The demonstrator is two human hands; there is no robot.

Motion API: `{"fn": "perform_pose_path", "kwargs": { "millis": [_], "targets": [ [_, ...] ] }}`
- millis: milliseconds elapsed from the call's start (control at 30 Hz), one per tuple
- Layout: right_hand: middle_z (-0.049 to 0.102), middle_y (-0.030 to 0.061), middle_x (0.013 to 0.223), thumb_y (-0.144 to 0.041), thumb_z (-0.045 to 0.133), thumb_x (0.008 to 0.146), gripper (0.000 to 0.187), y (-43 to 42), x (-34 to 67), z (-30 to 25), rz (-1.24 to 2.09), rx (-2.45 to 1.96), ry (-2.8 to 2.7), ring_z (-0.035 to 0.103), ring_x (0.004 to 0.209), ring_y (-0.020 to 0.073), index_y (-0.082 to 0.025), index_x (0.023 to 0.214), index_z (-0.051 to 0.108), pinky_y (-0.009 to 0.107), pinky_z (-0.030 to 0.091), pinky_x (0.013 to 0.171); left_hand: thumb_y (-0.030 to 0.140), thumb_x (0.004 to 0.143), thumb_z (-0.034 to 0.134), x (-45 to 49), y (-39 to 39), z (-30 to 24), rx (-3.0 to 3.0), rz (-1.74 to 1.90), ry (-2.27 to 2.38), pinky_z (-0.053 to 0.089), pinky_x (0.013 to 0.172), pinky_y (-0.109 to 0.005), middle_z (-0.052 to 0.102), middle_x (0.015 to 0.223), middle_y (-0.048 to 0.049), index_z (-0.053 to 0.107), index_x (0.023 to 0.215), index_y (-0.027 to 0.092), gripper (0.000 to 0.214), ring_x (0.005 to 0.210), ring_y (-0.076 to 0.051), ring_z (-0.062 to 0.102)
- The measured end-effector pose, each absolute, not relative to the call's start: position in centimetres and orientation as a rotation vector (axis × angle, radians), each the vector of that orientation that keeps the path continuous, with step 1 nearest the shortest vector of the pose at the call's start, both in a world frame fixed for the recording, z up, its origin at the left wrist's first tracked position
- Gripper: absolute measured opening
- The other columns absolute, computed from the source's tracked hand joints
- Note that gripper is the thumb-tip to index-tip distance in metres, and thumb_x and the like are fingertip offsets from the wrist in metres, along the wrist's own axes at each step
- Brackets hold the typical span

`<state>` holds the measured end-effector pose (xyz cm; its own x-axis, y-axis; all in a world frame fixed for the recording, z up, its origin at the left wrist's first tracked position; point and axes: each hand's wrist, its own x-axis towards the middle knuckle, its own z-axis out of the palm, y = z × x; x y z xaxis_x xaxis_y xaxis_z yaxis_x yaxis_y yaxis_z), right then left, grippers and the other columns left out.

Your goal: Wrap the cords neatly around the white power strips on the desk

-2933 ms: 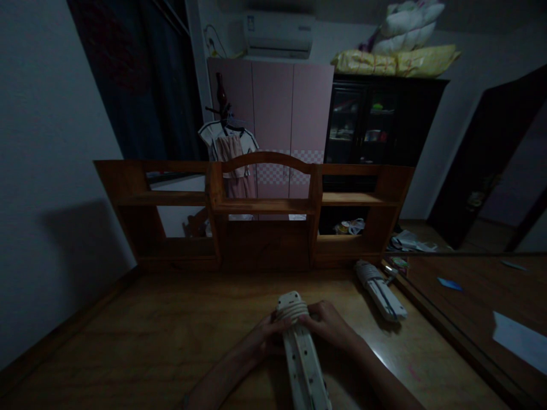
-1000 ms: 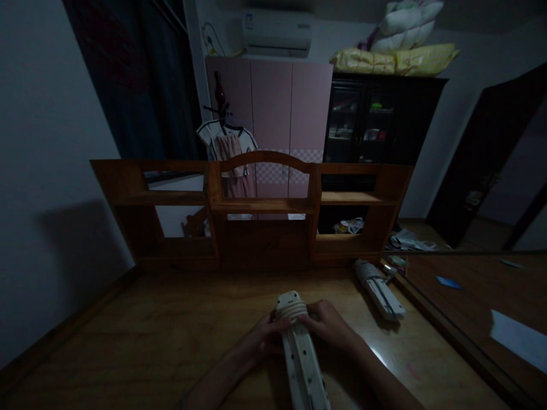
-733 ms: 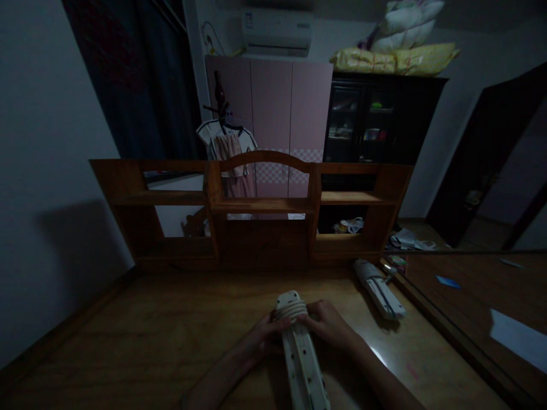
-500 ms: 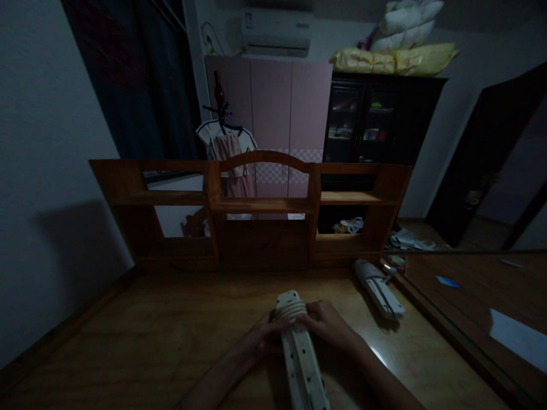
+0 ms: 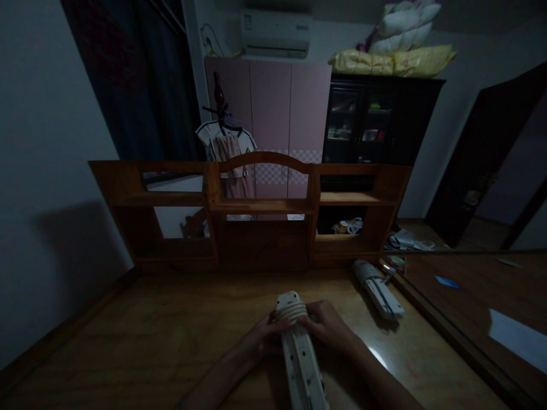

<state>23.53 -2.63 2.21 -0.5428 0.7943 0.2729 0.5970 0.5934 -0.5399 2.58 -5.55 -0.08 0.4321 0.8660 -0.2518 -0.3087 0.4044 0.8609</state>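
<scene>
A white power strip [image 5: 304, 364] is held tilted over the wooden surface, its cord [image 5: 291, 310] wound in several turns round the far end. My left hand [image 5: 267, 336] grips it from the left, thumb pressed against the wound cord. From the right, my right hand [image 5: 327, 324] is closed on the same end, its thumb also on the cord. The fingers under the strip are hidden. A second power strip [image 5: 382, 296], its cord likewise wrapped round one end, lies on the surface to the right, apart from both hands.
A wooden shelf unit [image 5: 262, 209] stands along the far edge of the wooden surface [image 5: 171, 330]. A raised wooden edge [image 5: 440, 336] runs along the right side. Beyond it lie a white sheet of paper [image 5: 519, 339] and a small blue card [image 5: 447, 282]. A wall rises at the left.
</scene>
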Motion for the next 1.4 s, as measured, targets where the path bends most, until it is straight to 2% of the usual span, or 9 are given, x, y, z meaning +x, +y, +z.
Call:
{"fn": "perform_pose_path", "kwargs": {
  "millis": [300,600,867,1167,1400],
  "targets": [
    [0.071,0.0068,0.09,-0.054,0.042,0.091,0.047,-2.61,23.53,2.67,0.666,-1.065,-2.258,0.063,0.078,0.0217,-0.016,0.097,0.068,0.027,0.043,0.07,0.037,0.074,0.069,2.49,-4.81,-0.81,0.877,0.881,0.782,0.055,0.073,-0.039,0.067,0.104,-0.0135,0.057,0.117,0.014,0.05,0.093,-0.028,0.065],
    [0.072,0.0087,0.091,-0.054,0.04,0.091,0.05,-2.9,23.23,2.59,0.651,-1.086,-2.214,0.063,0.079,0.023,-0.014,0.099,0.069,0.029,0.044,0.074,0.04,0.072,0.07,2.62,-5.06,-0.6,0.884,0.892,0.809,0.053,0.076,-0.042,0.067,0.105,-0.0147,0.057,0.115,0.014,0.052,0.096,-0.031,0.064],
    [0.071,0.0096,0.097,-0.055,0.037,0.092,0.051,-2.95,23.12,2.37,0.639,-1.042,-2.213,0.064,0.085,0.0252,-0.015,0.102,0.068,0.032,0.044,0.077,0.044,0.074,0.067,2.67,-5.12,-0.7,0.899,0.898,0.802,0.053,0.075,-0.039,0.069,0.101,-0.01,0.057,0.115,0.018,0.05,0.095,-0.03,0.064],
    [0.071,0.01,0.099,-0.054,0.037,0.092,0.05,-2.94,23.1,2.19,0.657,-1.048,-2.214,0.064,0.086,0.0259,-0.016,0.104,0.068,0.032,0.045,0.078,0.042,0.073,0.068,2.68,-5.37,-0.32,0.892,0.893,0.803,0.051,0.078,-0.041,0.068,0.105,-0.012,0.058,0.116,0.018,0.05,0.103,-0.034,0.061],
    [0.071,0.01,0.095,-0.054,0.037,0.092,0.051,-2.88,23.19,2.32,0.648,-1.066,-2.23,0.064,0.082,0.0242,-0.015,0.1,0.068,0.031,0.045,0.076,0.04,0.074,0.068,2.75,-5.37,-0.2,0.87,0.887,0.805,0.052,0.077,-0.041,0.067,0.106,-0.0143,0.054,0.12,0.016,0.054,0.096,-0.03,0.063]
  ]
}}
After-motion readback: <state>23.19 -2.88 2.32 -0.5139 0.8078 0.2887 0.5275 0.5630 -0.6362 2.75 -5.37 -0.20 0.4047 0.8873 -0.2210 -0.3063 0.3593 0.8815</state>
